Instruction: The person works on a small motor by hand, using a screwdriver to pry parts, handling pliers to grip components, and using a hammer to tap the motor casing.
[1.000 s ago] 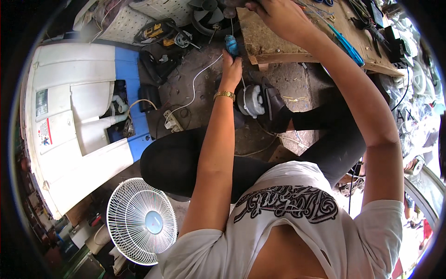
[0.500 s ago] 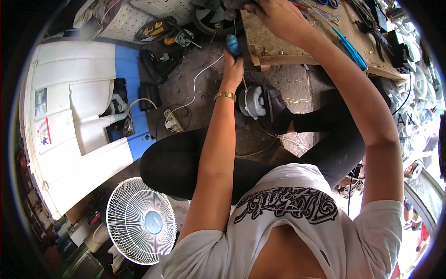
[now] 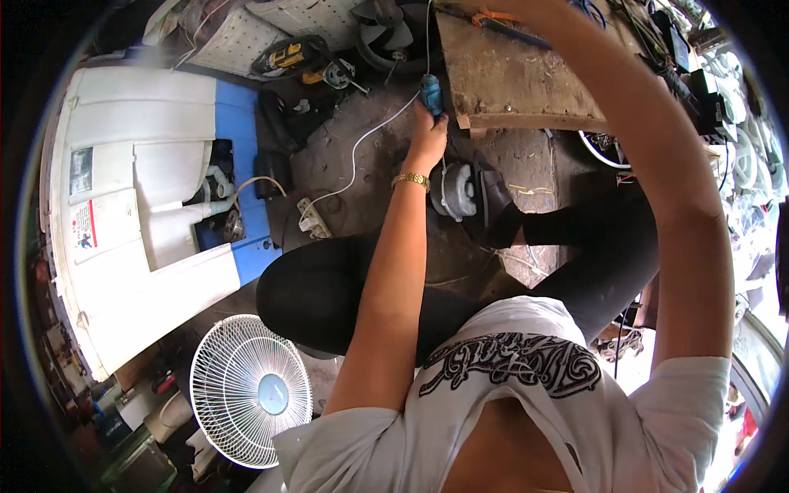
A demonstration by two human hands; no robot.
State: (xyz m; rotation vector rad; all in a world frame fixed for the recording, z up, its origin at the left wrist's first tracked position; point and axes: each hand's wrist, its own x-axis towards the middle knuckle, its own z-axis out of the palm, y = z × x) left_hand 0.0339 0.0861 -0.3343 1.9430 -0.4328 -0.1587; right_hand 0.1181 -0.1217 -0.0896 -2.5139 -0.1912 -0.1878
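Note:
My left hand (image 3: 429,141) is closed around a blue cylindrical thing (image 3: 431,92), whose kind I cannot make out. A white cord (image 3: 355,148) runs from beside it toward a white power strip (image 3: 313,218) on the floor, and another stretch rises to the top edge. My right arm (image 3: 649,115) reaches over the wooden bench (image 3: 526,90); its hand is mostly cut off by the upper edge and its fingers do not show. Below my left hand, a round grey metal unit like a motor (image 3: 457,191) sits on the floor beside a dark shoe (image 3: 496,204).
To the left stands a white and blue plastic machine housing (image 3: 177,263) with an opening. A white fan (image 3: 251,390) is near my left elbow. A yellow and black power tool (image 3: 288,56) and a dark bladed fan (image 3: 386,33) are at the back. Orange-handled pliers (image 3: 496,18) lie on the bench.
My right hand has gone up and mostly out of the picture. My left hand, still round the blue thing, sits slightly lower and farther right, as the whole view has shifted a little.

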